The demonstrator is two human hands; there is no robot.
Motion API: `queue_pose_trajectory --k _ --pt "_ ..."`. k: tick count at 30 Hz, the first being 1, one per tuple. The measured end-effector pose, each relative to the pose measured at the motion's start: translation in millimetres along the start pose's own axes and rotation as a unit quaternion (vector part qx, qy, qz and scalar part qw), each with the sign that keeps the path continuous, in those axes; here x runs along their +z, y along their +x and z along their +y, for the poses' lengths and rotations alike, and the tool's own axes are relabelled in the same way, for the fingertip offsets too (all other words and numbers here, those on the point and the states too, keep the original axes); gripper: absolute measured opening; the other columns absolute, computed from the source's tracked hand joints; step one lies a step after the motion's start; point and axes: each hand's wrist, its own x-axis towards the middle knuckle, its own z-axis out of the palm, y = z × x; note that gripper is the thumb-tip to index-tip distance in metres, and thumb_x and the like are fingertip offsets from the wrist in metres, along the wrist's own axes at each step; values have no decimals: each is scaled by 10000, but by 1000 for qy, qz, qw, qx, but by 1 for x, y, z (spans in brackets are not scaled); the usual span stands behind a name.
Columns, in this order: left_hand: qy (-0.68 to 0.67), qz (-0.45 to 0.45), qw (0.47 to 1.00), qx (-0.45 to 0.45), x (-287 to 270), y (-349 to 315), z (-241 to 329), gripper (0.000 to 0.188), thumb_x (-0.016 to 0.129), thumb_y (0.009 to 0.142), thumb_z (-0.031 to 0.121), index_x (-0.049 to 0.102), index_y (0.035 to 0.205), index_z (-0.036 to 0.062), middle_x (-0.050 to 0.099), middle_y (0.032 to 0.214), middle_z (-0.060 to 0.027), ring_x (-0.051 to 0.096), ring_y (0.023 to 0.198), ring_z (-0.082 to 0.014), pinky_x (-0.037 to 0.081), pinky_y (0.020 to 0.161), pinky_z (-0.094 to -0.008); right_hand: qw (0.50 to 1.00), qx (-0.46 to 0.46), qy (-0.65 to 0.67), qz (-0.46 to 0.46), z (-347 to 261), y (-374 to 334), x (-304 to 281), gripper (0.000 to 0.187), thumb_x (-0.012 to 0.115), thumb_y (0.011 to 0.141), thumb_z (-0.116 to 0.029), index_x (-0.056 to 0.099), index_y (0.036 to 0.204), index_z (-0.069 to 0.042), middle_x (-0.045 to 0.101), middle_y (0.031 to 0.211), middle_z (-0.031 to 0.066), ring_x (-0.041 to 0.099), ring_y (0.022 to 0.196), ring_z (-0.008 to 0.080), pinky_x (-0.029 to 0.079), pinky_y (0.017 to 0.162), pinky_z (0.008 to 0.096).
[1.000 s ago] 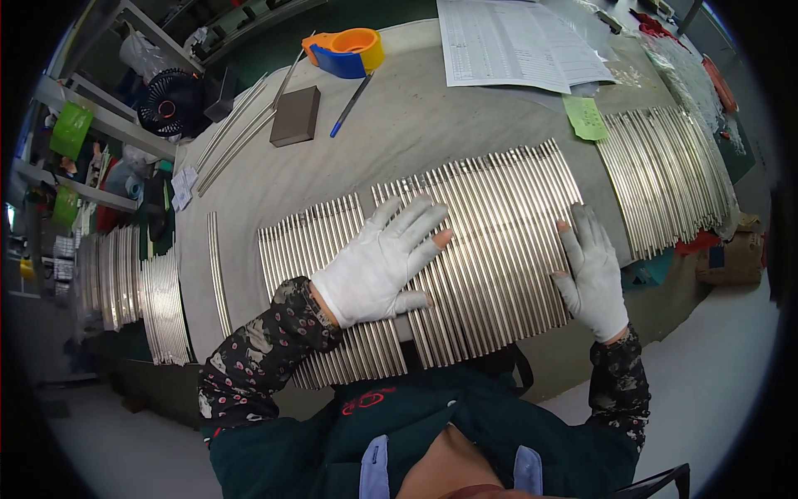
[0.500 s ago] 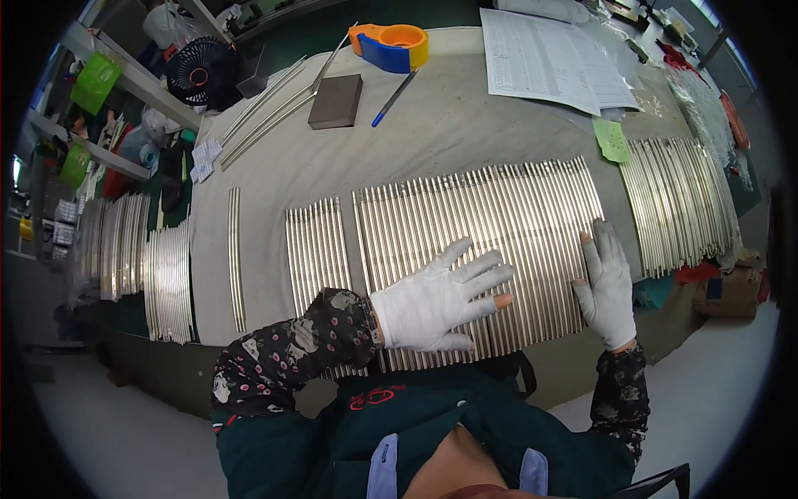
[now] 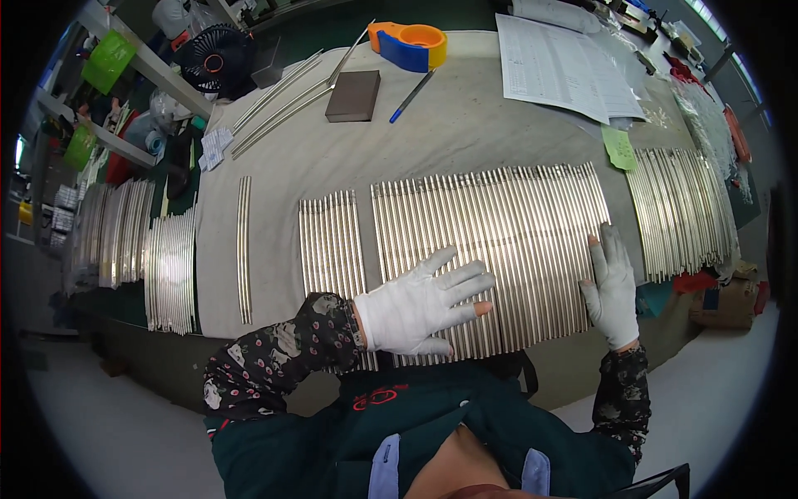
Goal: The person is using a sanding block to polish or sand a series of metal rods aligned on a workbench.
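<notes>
Metal rods (image 3: 490, 241) lying in a wide row, flattened under spread left hand (image 3: 424, 309), edged by flat right hand (image 3: 613, 289); likely next: nudging strays square.

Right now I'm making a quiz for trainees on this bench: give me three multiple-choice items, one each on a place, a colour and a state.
1. Where does the left hand lie?
A. on the wide row of metal rods
B. on the fan
C. on the paper sheets

2. What colour is the sticky note by the rods?
A. pink
B. green
C. blue

3. How is the right hand set?
A. closed on a pen
B. lifted off the table
C. flat, open, at the row's right edge

Key: 1 A, the gloved palm rests on the rods' near ends. 2 B, it is light green. 3 C, the fingers lie stretched along the outermost rods, holding nothing.
</notes>
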Motion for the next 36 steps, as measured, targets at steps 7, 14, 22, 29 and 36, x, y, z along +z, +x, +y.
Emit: queue_pose_trajectory --k 7,14,22,29,36 --pt "-5 3 1000 -1 -2 0 -1 789 671 730 492 392 1340 77 324 1444 -191 304 1352 -348 207 1096 -576 999 15 -24 -24 -22 -4 5 709 432 912 -468 257 1444 -33 293 1457 246 284 1349 428 220 1095 564" --pt "-19 22 999 13 0 0 2 778 687 720 463 411 1320 52 336 1421 -210 307 1343 -357 210 1103 -561 964 -179 135 -145 -85 18 -13 748 378 926 -562 295 1409 3 326 1430 255 295 1348 420 219 1099 553" --pt "-59 -41 997 -31 -5 2 2 682 663 772 446 483 1283 31 335 1427 -194 278 1361 -327 189 1131 -516 916 -316 182 -168 -114 98 -14 707 432 909 -519 381 1346 34 419 1368 238 383 1309 383 303 1086 489" --pt "-22 5 1000 -18 -2 -2 0 712 644 784 447 444 1311 12 292 1471 -198 232 1393 -339 169 1137 -517 965 -149 187 -108 -93 188 8 602 455 926 -422 448 1282 63 475 1299 255 455 1226 394 380 1033 405" --pt "-40 6 999 -11 8 -1 5 732 638 792 455 425 1336 13 283 1477 -201 192 1412 -340 132 1152 -516 953 -239 182 -32 -151 240 25 625 581 858 -341 416 1316 50 445 1313 274 470 1197 399 413 992 418"
